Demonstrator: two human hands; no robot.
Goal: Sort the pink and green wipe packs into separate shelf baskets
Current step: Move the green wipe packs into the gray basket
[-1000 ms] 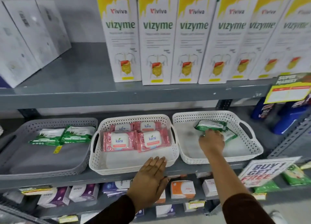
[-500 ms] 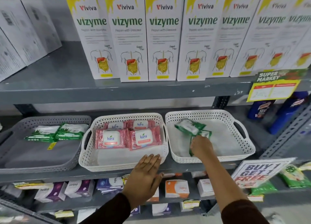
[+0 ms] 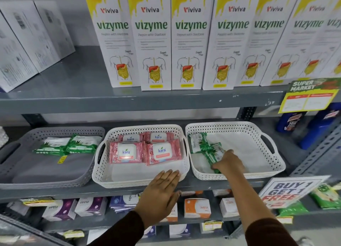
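The middle shelf (image 3: 129, 190) carries three baskets along its front edge: a grey basket (image 3: 46, 179) at the left end holding two green wipe packs (image 3: 68, 146), a centre white basket (image 3: 140, 181) with four pink wipe packs (image 3: 144, 149), and a right white basket (image 3: 238, 173).

In the right one, the right hand (image 3: 229, 162) pinches a green pack (image 3: 212, 153) near the front-left corner; another green pack (image 3: 196, 141) lies behind it. The left hand (image 3: 162, 186) rests flat, fingers spread, on the centre basket's front rim.

Best to lay the pack flat and squared beside its neighbour, keeping the baskets steady.
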